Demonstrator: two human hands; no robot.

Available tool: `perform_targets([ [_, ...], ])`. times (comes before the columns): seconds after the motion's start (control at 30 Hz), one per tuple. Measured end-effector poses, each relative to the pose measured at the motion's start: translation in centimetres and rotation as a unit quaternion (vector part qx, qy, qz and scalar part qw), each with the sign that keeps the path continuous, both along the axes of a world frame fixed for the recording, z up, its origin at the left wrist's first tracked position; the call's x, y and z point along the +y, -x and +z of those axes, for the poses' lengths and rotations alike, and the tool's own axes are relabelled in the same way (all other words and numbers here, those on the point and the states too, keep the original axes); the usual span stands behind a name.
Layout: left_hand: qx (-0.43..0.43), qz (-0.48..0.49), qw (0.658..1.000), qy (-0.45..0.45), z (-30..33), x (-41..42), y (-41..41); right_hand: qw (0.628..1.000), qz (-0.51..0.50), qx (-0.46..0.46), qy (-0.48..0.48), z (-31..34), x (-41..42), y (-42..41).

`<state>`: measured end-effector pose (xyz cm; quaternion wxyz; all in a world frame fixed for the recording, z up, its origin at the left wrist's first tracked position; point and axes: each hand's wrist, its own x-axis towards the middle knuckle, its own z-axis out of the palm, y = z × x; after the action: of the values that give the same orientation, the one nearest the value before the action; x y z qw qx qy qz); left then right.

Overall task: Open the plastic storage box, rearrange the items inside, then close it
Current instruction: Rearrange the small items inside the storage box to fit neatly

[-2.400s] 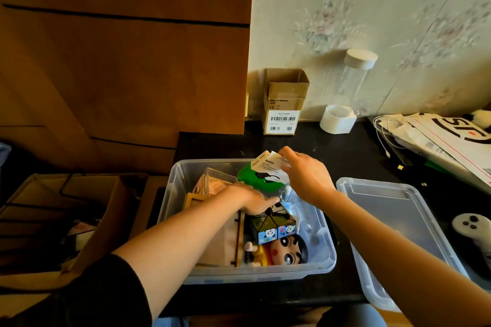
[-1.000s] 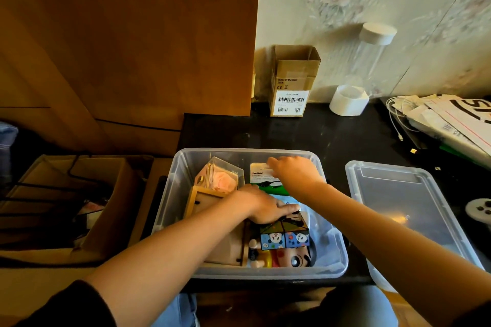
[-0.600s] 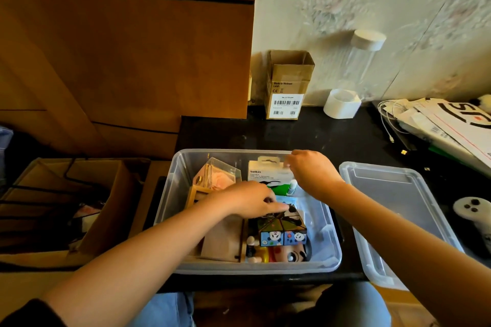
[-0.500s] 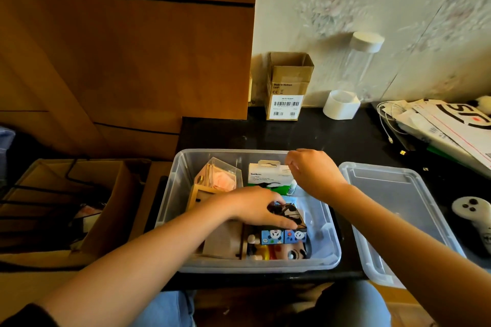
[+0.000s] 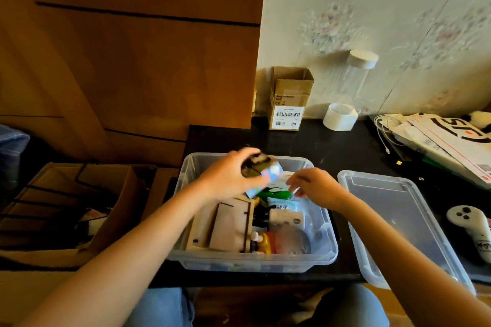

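open plastic storage box [image 5: 322, 247] on the dark table [image 5: 318, 146], lid [image 5: 398, 220] beside it at right; left hand [image 5: 228, 178] grips the patterned cube [image 5: 263, 171] raised above the box's far end, right hand [image 5: 316, 186] loosely curled just beside, over the green package [image 5: 276, 194].

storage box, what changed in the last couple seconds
The left hand took hold of the patterned cube box and lifted it out above the storage box. The right hand let go of the white carton. The lid stayed beside it.
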<state>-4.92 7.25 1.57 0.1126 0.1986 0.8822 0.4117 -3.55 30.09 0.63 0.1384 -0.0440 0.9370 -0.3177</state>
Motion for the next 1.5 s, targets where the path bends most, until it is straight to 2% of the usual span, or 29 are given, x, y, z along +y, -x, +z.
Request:
perform_targets([
  [0.1,-0.054,0.117,0.991,-0.022,0.7,-3.0,0.7,0.988,0.078,-0.022,-0.134,-0.7,-1.1,0.0],
  [0.2,-0.061,0.173,0.983,0.017,0.4,-4.4,0.3,0.964,0.121,-0.053,-0.230,-1.6,-2.5,0.2],
  [0.3,-0.034,0.190,0.978,0.078,-0.1,-4.6,-0.3,0.943,0.155,-0.094,-0.278,-2.6,-3.4,0.4],
  [0.37,-0.017,0.213,0.964,0.155,-0.2,-4.7,-0.4,0.928,0.171,-0.108,-0.311,-3.3,-3.9,0.4],
  [0.5,0.047,0.243,0.936,0.249,-0.2,-4.8,-0.5,0.923,0.165,-0.098,-0.333,-4.0,-4.3,0.7],
  [0.63,0.099,0.257,0.938,0.209,0.2,-5.5,-0.3,0.914,0.180,-0.090,-0.352,-4.2,-4.4,0.7],
  [0.83,0.062,0.241,0.951,0.185,-0.9,-6.5,-0.1,0.902,0.200,-0.051,-0.378,-4.2,-3.9,0.9],
  [1.03,0.121,0.266,0.945,0.144,-1.0,-6.7,-0.3,0.914,0.206,-0.026,-0.348,-2.9,-3.1,0.7],
  [1.17,0.188,0.268,0.934,0.141,-0.8,-5.6,-0.5,0.944,0.181,-0.029,-0.275,-1.1,-2.3,0.5],
  [1.27,0.179,0.261,0.936,0.153,-0.9,-5.4,-0.3,0.972,0.152,-0.061,-0.167,0.3,-1.9,0.5],
  [1.37,0.159,0.262,0.938,0.159,-0.8,-5.7,0.1,0.983,0.142,-0.096,-0.063,1.7,-1.9,0.4],
  [1.43,0.168,0.270,0.935,0.157,-0.7,-5.7,0.1,0.978,0.131,-0.152,0.058,2.6,-2.3,0.0],
  [1.5,0.210,0.274,0.931,0.114,-0.6,-5.5,-0.1,0.961,0.149,-0.171,0.159,3.4,-3.1,-0.7],
])
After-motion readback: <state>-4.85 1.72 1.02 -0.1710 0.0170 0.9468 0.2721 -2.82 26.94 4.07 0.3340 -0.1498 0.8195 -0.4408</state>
